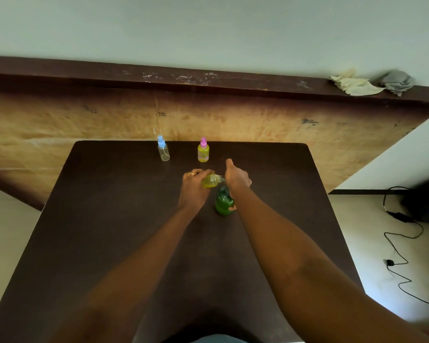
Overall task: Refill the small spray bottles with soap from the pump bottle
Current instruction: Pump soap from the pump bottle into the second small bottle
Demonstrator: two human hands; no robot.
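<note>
My left hand [193, 188] holds a small uncapped spray bottle [210, 181], tilted on its side and partly filled with yellow soap. Its mouth sits at the nozzle of the green pump bottle [224, 201], which stands on the dark table [109, 231]. My right hand [236, 178] rests on top of the pump head, thumb raised. Further back stand two more small spray bottles: a clear one with a blue cap [163, 150] and a yellow-filled one with a pink cap [203, 151].
A wooden board [84, 125] rises behind the table, with a dark ledge on top carrying crumpled cloths [372, 83]. Black cables [401, 233] lie on the floor to the right.
</note>
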